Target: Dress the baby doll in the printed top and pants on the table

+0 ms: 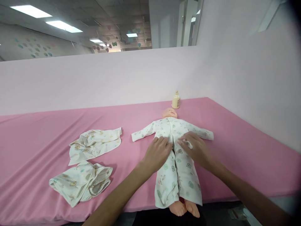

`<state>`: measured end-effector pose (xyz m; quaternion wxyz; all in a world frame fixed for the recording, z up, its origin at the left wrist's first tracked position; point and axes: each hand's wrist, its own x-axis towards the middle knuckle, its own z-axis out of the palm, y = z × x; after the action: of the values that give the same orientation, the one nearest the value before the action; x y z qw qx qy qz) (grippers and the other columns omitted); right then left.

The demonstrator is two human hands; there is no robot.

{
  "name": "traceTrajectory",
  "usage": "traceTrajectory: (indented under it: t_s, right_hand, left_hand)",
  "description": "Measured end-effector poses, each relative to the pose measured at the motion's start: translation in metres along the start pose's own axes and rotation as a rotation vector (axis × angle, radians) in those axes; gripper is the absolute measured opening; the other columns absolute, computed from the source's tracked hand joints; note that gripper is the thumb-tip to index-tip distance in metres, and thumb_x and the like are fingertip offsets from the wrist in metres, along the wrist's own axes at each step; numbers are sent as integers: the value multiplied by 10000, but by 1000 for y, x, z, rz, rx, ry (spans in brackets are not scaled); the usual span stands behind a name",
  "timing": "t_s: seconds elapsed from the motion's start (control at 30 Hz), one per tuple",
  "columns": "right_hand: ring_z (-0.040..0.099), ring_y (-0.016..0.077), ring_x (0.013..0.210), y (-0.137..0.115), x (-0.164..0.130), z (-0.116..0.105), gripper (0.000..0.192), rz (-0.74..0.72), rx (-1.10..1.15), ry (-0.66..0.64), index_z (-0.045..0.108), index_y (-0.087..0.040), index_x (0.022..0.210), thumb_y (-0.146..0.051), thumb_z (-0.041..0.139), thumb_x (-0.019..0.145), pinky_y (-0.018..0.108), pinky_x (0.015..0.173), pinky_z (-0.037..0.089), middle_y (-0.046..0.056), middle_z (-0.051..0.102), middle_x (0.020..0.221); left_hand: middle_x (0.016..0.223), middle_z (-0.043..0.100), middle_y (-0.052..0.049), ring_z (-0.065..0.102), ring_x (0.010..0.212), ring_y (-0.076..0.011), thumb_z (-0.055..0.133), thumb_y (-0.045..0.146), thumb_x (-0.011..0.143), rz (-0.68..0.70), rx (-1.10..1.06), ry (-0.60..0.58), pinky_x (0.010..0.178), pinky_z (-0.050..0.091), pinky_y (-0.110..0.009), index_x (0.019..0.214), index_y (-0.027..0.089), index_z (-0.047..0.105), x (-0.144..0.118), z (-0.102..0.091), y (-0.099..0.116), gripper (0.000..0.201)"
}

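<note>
A baby doll [169, 113] lies on its back on the pink table cover [235, 150], head away from me, bare feet over the near edge. It wears a white printed romper [177, 175] with sleeves spread out. My left hand [157, 153] rests flat on the left side of the romper's front at the belly. On the right side my right hand [194, 147] pinches the romper's front edge, and a small white strip shows between the fingers.
Two loose printed baby garments lie to the left: one spread out [95, 145], one crumpled near the front edge [81, 182]. A small cream bottle [176, 100] stands behind the doll's head by the pink partition wall [246, 81].
</note>
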<state>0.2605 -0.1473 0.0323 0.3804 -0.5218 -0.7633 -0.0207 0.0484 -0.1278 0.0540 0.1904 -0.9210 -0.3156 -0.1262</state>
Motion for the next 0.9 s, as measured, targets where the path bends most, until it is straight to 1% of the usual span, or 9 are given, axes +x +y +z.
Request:
traceTrajectory:
  t_s: [0.07,0.13,0.23,0.3,0.4,0.53,0.67,0.8,0.9]
  right_hand:
    - [588,205,878,3,21,0,239,129,33,25,591,-209,897,-413,486,964,340,780,455,58,629,926]
    - [598,214,893,5,46,4,246,232,23,10,588,-199,926,-432,512,937,340,779,453,69,642,967]
    - [602,237,954,5,81,13,265,320,-48,-56,588,-179,969,-432,535,906,352,820,448,102,648,1051]
    - [599,262,991,3,99,18,257,329,-140,-147,596,-168,950,-412,538,893,359,829,444,128,647,1073]
    - [605,283,1009,0,120,21,261,317,-254,-241,606,-151,976,-381,517,891,358,813,447,154,641,1104]
    - [625,292,1010,4,145,26,295,327,-386,-325,622,-135,1047,-346,463,914,349,774,458,179,641,1128]
    - [658,297,965,12,166,39,284,345,-446,-450,656,-114,1040,-310,551,863,322,724,471,184,679,1026]
    - [655,304,1021,13,176,50,312,342,-533,-480,638,-92,1134,-182,518,860,332,752,487,219,667,1092]
    - [648,314,1043,8,180,54,318,302,-595,-508,645,-93,1140,-169,546,847,358,790,493,241,662,1087]
  left_hand:
    - [907,590,-60,544,830,-206,398,321,1006,-46,-137,-28,730,415,-351,894,176,577,5,-7,-4,256]
    - [890,605,-40,559,822,-185,337,388,1022,-136,-315,-33,749,435,-335,884,189,575,14,-12,-9,339]
    - [973,626,-32,580,908,-173,315,276,1017,-348,-474,64,801,455,-316,971,201,580,31,-8,-14,279]
    - [1087,626,-54,579,1007,-189,333,190,982,-421,-478,117,855,460,-330,1074,192,578,41,3,-16,262]
    - [1254,602,-82,566,1130,-217,362,180,963,-356,-438,114,938,448,-370,1211,177,551,50,25,-14,312]
    - [1408,522,-141,483,1294,-249,350,188,974,-291,-268,191,1022,407,-423,1347,128,477,47,45,-3,399]
    - [1421,514,-162,462,1326,-260,356,168,960,-284,-158,226,1077,370,-455,1342,97,498,44,50,5,413]
    - [1412,528,-150,456,1336,-255,362,165,951,-301,-145,234,1144,310,-476,1335,90,516,42,51,8,420]
    - [1417,523,-155,451,1341,-256,349,176,957,-310,-145,223,1142,319,-476,1346,89,514,41,52,10,432]
